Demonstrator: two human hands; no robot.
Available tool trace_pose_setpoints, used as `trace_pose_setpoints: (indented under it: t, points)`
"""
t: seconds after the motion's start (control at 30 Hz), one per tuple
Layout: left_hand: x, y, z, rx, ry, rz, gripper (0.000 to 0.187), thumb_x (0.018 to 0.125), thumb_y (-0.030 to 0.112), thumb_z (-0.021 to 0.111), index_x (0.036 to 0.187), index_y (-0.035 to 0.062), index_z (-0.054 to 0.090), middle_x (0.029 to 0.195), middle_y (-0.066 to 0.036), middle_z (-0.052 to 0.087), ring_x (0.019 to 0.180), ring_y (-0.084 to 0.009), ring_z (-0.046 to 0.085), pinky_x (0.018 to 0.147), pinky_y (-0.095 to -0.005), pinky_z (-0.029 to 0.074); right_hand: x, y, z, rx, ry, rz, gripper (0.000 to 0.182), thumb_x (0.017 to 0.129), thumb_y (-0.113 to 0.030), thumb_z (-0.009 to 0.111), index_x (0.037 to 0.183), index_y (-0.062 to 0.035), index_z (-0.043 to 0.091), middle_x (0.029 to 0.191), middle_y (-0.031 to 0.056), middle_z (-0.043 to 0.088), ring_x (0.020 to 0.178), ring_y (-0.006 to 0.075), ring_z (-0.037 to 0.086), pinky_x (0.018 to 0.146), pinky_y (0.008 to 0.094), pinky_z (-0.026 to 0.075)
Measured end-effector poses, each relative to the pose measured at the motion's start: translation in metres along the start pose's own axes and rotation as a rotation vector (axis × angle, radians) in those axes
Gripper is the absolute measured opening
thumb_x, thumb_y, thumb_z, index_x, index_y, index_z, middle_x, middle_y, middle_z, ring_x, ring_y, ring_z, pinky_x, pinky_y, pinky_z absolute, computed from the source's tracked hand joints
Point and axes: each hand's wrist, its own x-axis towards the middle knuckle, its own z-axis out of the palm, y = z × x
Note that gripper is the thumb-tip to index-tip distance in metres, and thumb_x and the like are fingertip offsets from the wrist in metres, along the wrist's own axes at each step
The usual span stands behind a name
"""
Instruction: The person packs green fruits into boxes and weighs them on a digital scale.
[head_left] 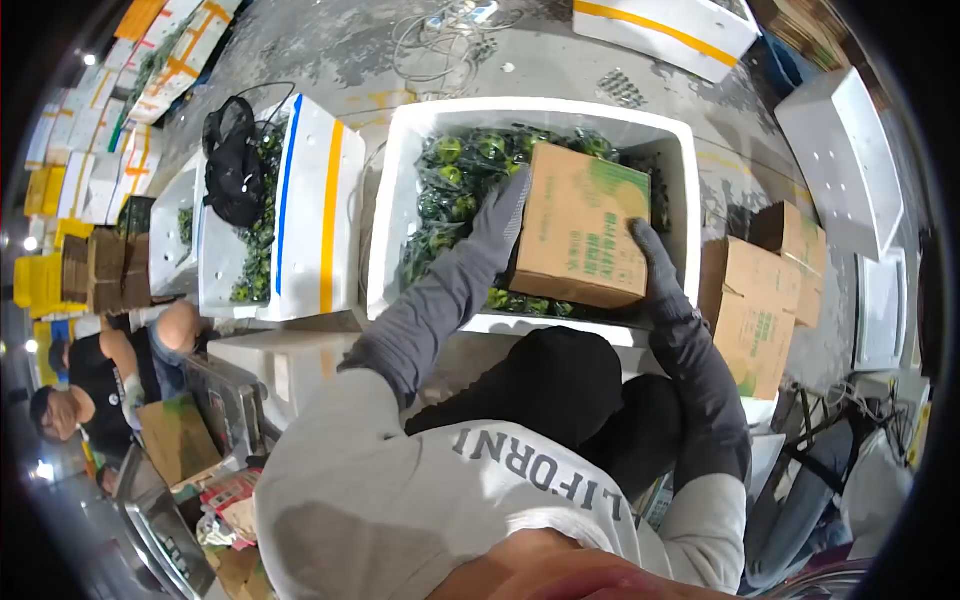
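Left hand (507,212) and right hand (656,258) grip carton (575,225) at nine and three o'clock; likely stiff, dry-surfaced, crushable, weight unclear.

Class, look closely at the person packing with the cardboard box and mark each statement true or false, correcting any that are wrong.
1. The left hand and right hand are on opposite sides of the held cardboard box. True.
2. Both hands are bare. False: both are in grey gloves.
3. Green produce wrapped in plastic shows in the open foam box in front of the person. True.
4. The black bag lies on the floor. False: the black bag rests on the striped foam box to the person's left.
5. The striped foam box bears a blue stripe and a yellow one. True.
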Motion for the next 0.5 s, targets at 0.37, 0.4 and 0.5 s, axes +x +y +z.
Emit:
trace_pose_setpoints:
  t: [0.37, 0.4, 0.5]
  points:
    - [0.15, -0.005, -0.078, 1.437, -0.629, -0.168, 0.092, 0.074, 0.079, 0.041, 0.14, 0.0146, 0.038, 0.145, -0.013, 0.036, 0.134, -0.033, 0.033, 0.109, -0.0472, 0.023, 0.008, 0.004, -0.009, -0.292, -0.073, -0.114, 0.054, 0.092, -0.039, 0.054, 0.132, -0.0047, 0.042, 0.117, 0.0054, 0.055, 0.103, 0.0128, 0.055, 0.087, 0.0266, 0.045]
    - [0.151, -0.01, -0.083, 1.437, -0.639, -0.185, 0.096, 0.073, 0.081, 0.04, 0.141, 0.0139, 0.036, 0.145, -0.013, 0.035, 0.134, -0.0322, 0.031, 0.11, -0.0465, 0.023, 0.01, 0.004, -0.009, -0.312, -0.06, -0.122, 0.054, 0.092, -0.038, 0.054, 0.133, -0.0046, 0.042, 0.117, 0.0057, 0.055, 0.104, 0.0129, 0.055, 0.088, 0.0268, 0.044]
    - [0.141, 0.001, -0.082, 1.443, -0.715, -0.337, 0.084, 0.081, 0.071, 0.04, 0.144, 0.0158, 0.031, 0.145, -0.012, 0.036, 0.136, -0.0279, 0.03, 0.111, -0.0446, 0.02, 0.011, 0.004, 0.0, -0.315, -0.022, -0.155, 0.053, 0.092, -0.033, 0.055, 0.134, -0.0041, 0.04, 0.118, 0.0067, 0.054, 0.105, 0.014, 0.054, 0.089, 0.028, 0.044]
